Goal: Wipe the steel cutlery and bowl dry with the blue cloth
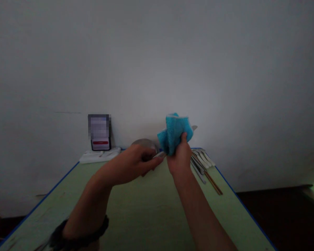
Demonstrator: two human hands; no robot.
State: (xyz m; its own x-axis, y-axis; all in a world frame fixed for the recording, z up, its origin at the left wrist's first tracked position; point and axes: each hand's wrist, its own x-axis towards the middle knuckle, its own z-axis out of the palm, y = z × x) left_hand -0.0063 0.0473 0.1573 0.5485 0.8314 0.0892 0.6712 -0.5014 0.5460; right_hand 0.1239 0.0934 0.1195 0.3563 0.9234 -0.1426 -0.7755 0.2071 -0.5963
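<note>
My right hand (pixel 180 158) is closed round a bunched turquoise cloth (pixel 174 132), held up above the far part of the green table (pixel 146 209). A metal utensil (pixel 194 128) pokes its tip out of the cloth at the upper right; its handle runs down to the left. My left hand (pixel 136 164) pinches that thin metal handle near the cloth's lower edge. Both hands hover close together over the table.
Several pieces of cutlery and chopsticks (pixel 204 167) lie at the table's far right edge. A metal bowl (pixel 143 143) sits behind my left hand. A small stand (pixel 101 134) rests on a white cloth (pixel 99 156) at the far left, against the wall.
</note>
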